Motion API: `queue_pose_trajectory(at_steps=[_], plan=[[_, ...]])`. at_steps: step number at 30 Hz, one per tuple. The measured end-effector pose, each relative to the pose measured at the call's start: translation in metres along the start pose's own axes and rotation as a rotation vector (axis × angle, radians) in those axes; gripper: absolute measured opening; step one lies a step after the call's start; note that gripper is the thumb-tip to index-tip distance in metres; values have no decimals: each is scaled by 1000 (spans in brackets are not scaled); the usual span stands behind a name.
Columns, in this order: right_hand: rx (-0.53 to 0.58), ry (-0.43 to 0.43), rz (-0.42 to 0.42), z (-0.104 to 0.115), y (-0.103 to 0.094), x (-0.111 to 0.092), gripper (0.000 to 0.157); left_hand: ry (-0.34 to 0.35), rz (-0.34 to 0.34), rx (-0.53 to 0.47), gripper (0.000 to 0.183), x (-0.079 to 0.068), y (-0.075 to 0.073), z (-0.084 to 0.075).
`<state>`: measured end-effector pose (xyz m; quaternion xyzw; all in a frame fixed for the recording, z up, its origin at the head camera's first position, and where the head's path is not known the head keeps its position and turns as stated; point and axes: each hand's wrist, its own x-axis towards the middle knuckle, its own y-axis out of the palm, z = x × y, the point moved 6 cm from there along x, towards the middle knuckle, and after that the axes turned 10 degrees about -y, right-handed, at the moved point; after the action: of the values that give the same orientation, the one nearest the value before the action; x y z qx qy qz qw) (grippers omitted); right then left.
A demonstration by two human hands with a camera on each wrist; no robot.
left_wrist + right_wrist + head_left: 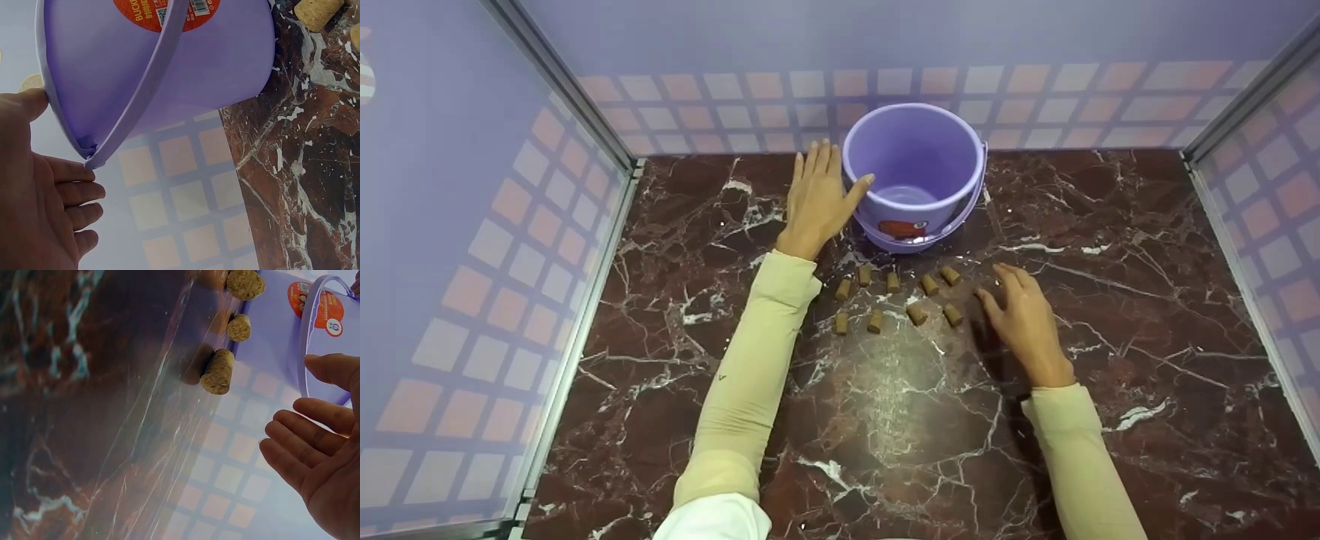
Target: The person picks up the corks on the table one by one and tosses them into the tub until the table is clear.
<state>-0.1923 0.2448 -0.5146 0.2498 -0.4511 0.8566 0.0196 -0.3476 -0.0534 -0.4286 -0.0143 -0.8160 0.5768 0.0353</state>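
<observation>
A purple plastic bucket (913, 205) stands upright by the back wall, its handle (979, 184) hanging down at the front and right. My left hand (817, 199) is at the bucket's left side with fingers extended; in the left wrist view the thumb (35, 104) lies at the rim and the other fingers are spread below it. Several small corks (874, 321) lie scattered in two loose rows in front of the bucket. To the right of them my right hand (1020, 319) hovers over the table, fingers loosely bent and holding nothing. The nearest cork (218, 372) shows in the right wrist view.
The table (1147, 315) has a dark red marbled top with white veins. Purple panels with pink and white squares close it in at the back (780, 97), the left (502, 247) and the right (1271, 217), with metal framing (585, 90) along the corners.
</observation>
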Motion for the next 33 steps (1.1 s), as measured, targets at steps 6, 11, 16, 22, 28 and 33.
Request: queue_pose_trajectory(at_steps=[6, 11, 16, 22, 28, 33], plan=[[0, 1, 6, -5, 1, 0, 48, -3, -9, 57, 87, 2, 3, -2], [-4, -1, -5, -9, 4, 0, 46, -19, -20, 59, 82, 5, 4, -3], [-7, -7, -1, -15, 7, -3, 40, -39, -19, 32, 78, 7, 6, -5], [-1, 10, 31, -22, 9, -3, 40, -48, -15, 35, 75, 8, 8, -6], [4, 25, 94, -28, 14, -4, 42, -58, 18, 43, 73, 7, 10, -8], [19, 24, 108, -31, 15, -4, 38, -61, 21, 61, 72, 8, 11, -9]])
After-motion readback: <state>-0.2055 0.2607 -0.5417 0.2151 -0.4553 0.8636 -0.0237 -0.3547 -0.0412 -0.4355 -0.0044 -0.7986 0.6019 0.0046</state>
